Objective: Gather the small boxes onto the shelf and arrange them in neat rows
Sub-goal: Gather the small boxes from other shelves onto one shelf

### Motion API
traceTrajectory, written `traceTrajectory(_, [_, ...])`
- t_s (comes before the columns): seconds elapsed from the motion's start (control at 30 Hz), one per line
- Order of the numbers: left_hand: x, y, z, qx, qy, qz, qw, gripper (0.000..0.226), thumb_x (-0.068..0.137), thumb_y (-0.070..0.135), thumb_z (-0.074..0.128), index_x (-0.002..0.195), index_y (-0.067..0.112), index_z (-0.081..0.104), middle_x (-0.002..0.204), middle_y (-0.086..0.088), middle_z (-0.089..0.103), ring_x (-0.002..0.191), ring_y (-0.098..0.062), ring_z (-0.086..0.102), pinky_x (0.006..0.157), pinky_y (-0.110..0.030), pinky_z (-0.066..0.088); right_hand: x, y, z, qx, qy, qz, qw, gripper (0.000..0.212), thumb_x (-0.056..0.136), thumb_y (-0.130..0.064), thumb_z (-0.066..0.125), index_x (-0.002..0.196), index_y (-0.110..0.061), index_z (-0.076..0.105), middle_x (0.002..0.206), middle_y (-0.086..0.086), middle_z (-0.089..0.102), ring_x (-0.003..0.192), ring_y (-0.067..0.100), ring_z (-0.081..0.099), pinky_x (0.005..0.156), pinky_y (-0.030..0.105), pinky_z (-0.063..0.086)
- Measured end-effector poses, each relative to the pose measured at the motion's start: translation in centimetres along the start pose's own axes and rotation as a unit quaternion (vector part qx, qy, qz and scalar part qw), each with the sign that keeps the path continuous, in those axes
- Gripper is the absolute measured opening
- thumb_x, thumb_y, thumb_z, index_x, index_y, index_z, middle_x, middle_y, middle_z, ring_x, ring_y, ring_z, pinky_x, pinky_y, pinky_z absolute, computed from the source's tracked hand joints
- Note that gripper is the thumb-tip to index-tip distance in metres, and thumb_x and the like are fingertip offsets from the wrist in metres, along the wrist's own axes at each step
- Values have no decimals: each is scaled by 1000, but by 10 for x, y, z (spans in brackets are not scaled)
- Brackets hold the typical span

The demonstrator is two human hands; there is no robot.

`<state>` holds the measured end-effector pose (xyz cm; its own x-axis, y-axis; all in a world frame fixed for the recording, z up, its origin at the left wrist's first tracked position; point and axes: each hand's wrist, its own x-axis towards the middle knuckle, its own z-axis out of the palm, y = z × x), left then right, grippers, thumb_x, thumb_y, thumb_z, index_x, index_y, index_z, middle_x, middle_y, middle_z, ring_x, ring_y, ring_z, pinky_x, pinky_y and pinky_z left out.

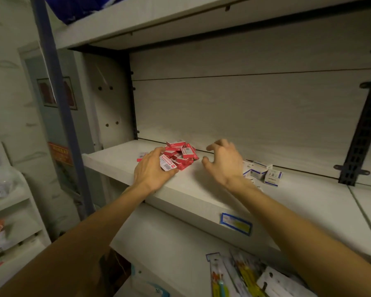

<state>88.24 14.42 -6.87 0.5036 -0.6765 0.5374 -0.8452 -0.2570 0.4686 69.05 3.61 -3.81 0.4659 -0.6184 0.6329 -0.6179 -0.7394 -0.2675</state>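
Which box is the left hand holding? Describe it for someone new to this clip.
On the pale shelf board, find the heap of small red boxes near the back wall. At its near-left edge, the left hand holds one red-and-white box, barcode face up, unlike its red-sided neighbours.

Dim, yellowish light falls on pale wood-grain back panels (244,108) above and beyond the hands, framed by a black slotted upright (361,133) far to their right. Left of the hands a blue-grey post (58,99) rises before a marbled wall (7,82). A white cabinet (9,200) stands lower left.
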Motion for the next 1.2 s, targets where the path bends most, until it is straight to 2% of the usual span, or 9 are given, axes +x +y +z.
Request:
traceTrajectory(0.1, [19,-26,-3,21,-14,-2,1000,81,76,57,80,142,24,45,129,-1,63,115,-22,59,91,-40,54,6,-21,29,6,-44,-11,999,39,93,-42,57,122,-16,65,126,5,58,114,23,50,90,35,42])
traceTrajectory(0.23, [46,-55,-5,31,-46,12,998,83,77,64,75,143,24,45,131,-3,62,115,-22,60,93,-40,52,8,-47,62,2,-106,52,993,49,87,-42,58,128,-15,51,124,6,54,112,24,47,95,37,42])
traceTrajectory(0.47, [86,-87,9,34,-106,66,992,74,81,66,70,137,22,50,125,-1,68,108,-22,66,89,-35,52,20,-58,96,3,-129,128,983,81,83,-47,63,149,-18,26,137,12,49,120,33,50,97,42,46])
traceTrajectory(0.57, [95,-94,18,21,-122,72,990,74,81,70,66,134,21,51,120,-1,70,105,-22,67,95,-44,52,22,-58,99,-3,-128,129,983,84,85,-51,63,152,-21,22,142,10,46,122,29,50,98,41,47])
traceTrajectory(0.67, [99,-97,21,39,-132,87,987,80,81,75,61,137,19,49,127,-4,67,112,-24,63,99,-46,49,23,-61,95,-1,-109,130,986,84,89,-53,61,154,-20,20,150,8,41,129,28,46,100,41,45])
traceTrajectory(0.8, [92,-94,18,38,-128,106,985,86,84,75,57,147,18,40,150,-6,47,135,-26,46,112,-46,38,14,-64,79,-37,-72,114,990,79,95,-51,55,156,-17,18,156,7,34,137,26,40,107,40,40])
traceTrajectory(1.0, [66,-63,0,56,-89,178,978,72,94,64,50,147,16,40,150,-7,44,136,-25,44,113,-44,34,-16,-54,43,-90,-58,101,989,74,99,-55,42,158,-16,18,160,8,28,147,26,25,118,43,27])
traceTrajectory(1.1, [40,-39,-6,83,-81,224,968,75,96,67,37,151,16,35,158,-8,37,142,-27,37,119,-44,28,-41,-45,16,-115,-59,86,988,73,100,-57,36,158,-16,17,164,6,19,152,25,11,122,43,16])
traceTrajectory(1.2, [5,-7,-14,124,-82,269,952,84,91,71,18,154,17,33,162,-9,31,148,-28,29,122,-45,21,-75,-37,-17,-131,-28,56,989,67,101,-53,37,156,-15,25,162,7,25,152,26,12,121,41,16])
